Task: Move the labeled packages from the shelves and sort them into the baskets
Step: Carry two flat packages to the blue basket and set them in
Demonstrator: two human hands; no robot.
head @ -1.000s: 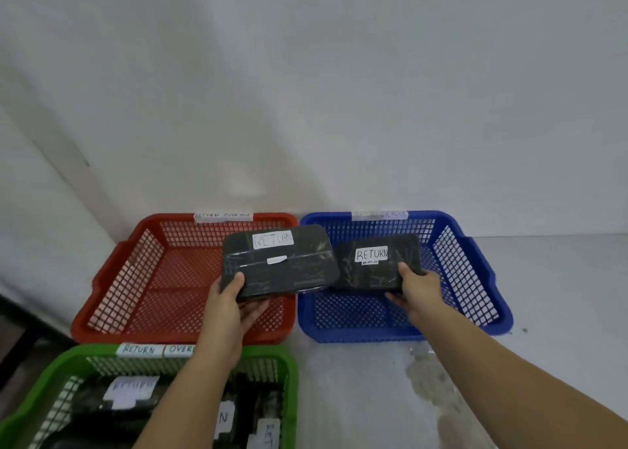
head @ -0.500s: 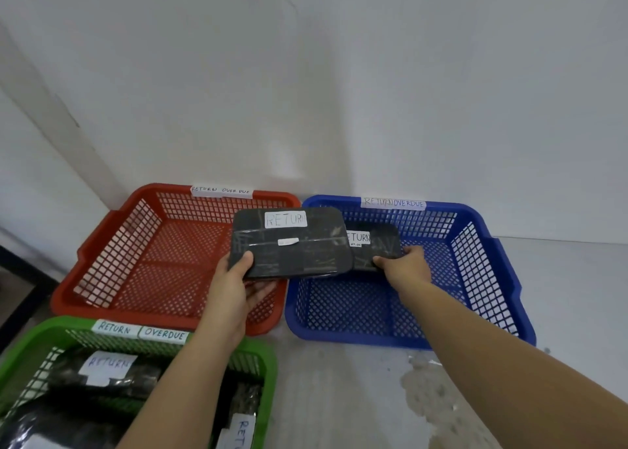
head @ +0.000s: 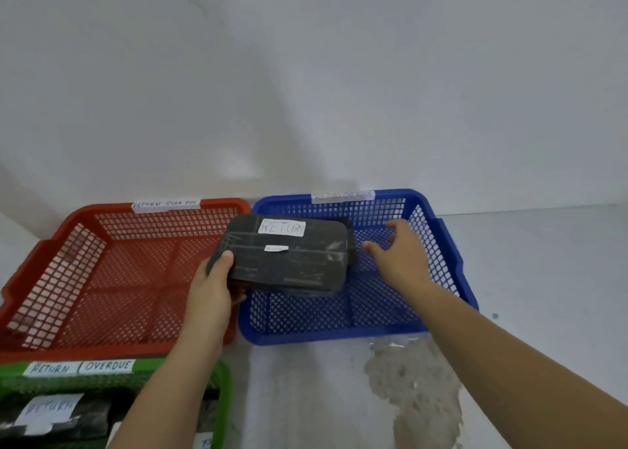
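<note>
Farthest left of the person's fingers, the red basket (head: 102, 272) is sitting with nothing in it, a taped label on its far rim. Nearer the body, below the left wrist, the green basket (head: 224, 380) is holding dark packages with handwritten labels; its rim label is reading "RETURN OVERDUE".

The left hand (head: 212, 289) is gripping the black package (head: 285, 255) by its near-left corner, thumb pressing on top and the other fingers curling underneath. The package, marked "RETURN" on a white label, is hanging out beyond those fingertips, over the seam between the red basket and the blue basket (head: 438, 244), mostly above the blue one. A dark edge is peeking out beyond its right end; it may be a second package in the blue basket, but I cannot tell for sure.

Just right of that end, the right hand (head: 397, 255) is hovering over the blue basket with fingers spread wide, holding nothing and touching nothing.

The risk lies in that one-corner hold: the package's weight is sitting well beyond the thumb, so it could tip or slip and land straddling the rims. The blue basket's label is too blurred to read, so the package may also be going into the wrong basket.
</note>
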